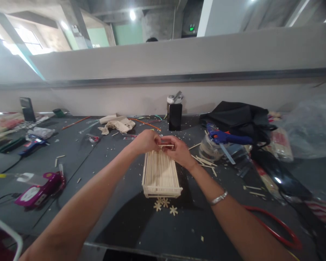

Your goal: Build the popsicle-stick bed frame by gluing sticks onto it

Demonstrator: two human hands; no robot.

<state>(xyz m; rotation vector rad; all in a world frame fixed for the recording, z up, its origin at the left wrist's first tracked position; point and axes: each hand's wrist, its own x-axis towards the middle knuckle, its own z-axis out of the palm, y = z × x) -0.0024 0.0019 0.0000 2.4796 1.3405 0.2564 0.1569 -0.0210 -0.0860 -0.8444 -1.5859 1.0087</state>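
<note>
A small model built of pale wooden sticks (161, 172) rests on the dark table, its slatted top running away from me and a low railing along its near edge. At its far end, my left hand (148, 140) is closed, fingertips pinched at one end of a thin wooden stick (167, 145). My right hand (178, 150) has its fingers curled around the stick's other end, close above the model. The fingers partly hide the stick and the model's far edge. Several star-shaped stick pieces (165, 203) lie just before the near railing.
A purple glue gun (40, 192) lies at left. At right, a blue glue gun (228, 138) rests on a clear plastic tub (210, 148) beside loose sticks (203, 161). A phone (175, 117) stands behind my hands. Red-handled tool (282, 226) lies lower right.
</note>
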